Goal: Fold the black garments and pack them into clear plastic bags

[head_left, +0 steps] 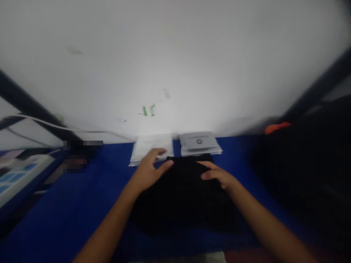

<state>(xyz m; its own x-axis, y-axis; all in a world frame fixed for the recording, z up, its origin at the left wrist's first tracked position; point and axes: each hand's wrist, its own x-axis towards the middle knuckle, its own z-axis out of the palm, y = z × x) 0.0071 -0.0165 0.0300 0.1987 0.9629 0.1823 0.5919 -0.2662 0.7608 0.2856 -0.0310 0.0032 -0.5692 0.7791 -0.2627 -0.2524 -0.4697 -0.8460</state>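
A piece of black cloth (186,193) lies on the blue surface in front of me, its far edge close to two stacks of flat packets. At its upper left corner is my left hand (150,170), fingers apart, the thumb touching or just over the edge and the other fingers above the white stack. My right hand (218,173) is at the upper right of the cloth, its thumb on top and its fingers partly hidden in or behind the fabric.
White packets (153,144) and grey printed packets (200,142) lie against the pale wall (175,65). A power strip (22,175) is at the left, with a white cable (68,129) along the wall. A large dark mass (307,175) with an orange item (277,127) fills the right.
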